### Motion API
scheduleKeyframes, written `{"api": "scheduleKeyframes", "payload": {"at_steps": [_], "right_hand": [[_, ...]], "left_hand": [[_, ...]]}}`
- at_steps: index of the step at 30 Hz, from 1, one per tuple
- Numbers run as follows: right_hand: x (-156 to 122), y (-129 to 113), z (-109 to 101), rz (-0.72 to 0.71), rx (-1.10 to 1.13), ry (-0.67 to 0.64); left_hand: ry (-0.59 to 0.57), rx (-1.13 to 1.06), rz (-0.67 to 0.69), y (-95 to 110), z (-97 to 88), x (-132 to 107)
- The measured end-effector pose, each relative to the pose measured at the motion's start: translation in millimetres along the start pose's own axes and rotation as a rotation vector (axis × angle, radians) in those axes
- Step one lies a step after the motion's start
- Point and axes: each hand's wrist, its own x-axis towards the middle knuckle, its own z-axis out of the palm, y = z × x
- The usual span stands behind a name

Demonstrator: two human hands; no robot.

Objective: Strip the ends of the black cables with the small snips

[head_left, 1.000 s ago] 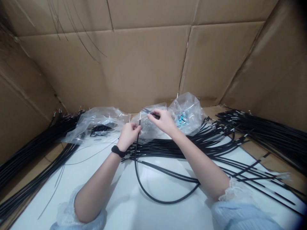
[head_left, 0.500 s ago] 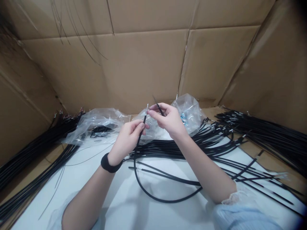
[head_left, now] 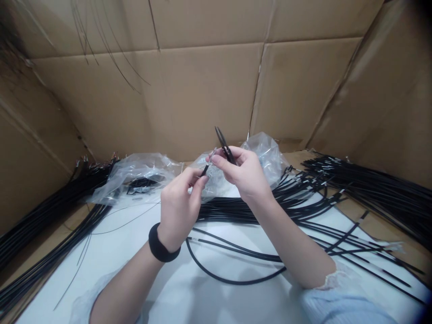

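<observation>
Bundled black cables with frayed, coloured wire ends point(head_left: 50, 198) run out past the left edge of a white tabletop point(head_left: 253, 306), beneath thin dark wires point(head_left: 111, 54) against a brown cardboard wall point(head_left: 202, 90). Beside them slumps a crumpled clear plastic bag point(head_left: 145, 163), its dark contents blurred by the film. At centre, a worker's left hand point(head_left: 180, 198), above a wide black fabric wristband point(head_left: 162, 245), grips a slim round black cable point(head_left: 204, 171) between thumb and fingers, just below its pale, silvery tip point(head_left: 212, 156). The cable's middle disappears behind that hand and wrist; its lower loop curves across the tabletop and passes out of sight at the right forearm. The right hand point(head_left: 245, 173) clasps a dark, narrow-pointed metal tool point(head_left: 224, 144), points upward, its handles largely covered by the fingers. Those fingertips meet the tip; whether they pinch it cannot be told. Behind the right hand sits a second clear plastic bag point(head_left: 265, 155), partly blocked from view. At right, stacked black cables point(head_left: 378, 191) leave the frame, any print on their pale bands too small to read.
</observation>
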Motion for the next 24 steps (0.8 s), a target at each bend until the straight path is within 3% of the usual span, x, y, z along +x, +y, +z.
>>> {"api": "scheduleKeyframes", "payload": {"at_steps": [7,10,16,20,24], "right_hand": [[-3.6,-6.5,1.5,0.043,0.074,-0.064],[-3.7,-5.7,0.5,0.041,0.056,-0.052],[-6.9,-9.6,0.1,-0.046,-0.22,-0.079],[-11.6,-9.7,3.5,-0.104,-0.385,-0.058],[-12.8,-5.1,5.4,-0.154,-0.533,-0.023]], "left_hand": [[-0.338,-0.488,-0.228,2.6,-13.6,7.9],[-0.412,-0.59,-0.277,2.0,-14.9,10.1],[-0.28,-0.376,-0.308,2.3,-12.6,6.8],[-0.128,-0.1,-0.181,2.6,-9.3,1.1],[-0.067,0.189,-0.011,-0.6,-3.7,-4.9]]}}
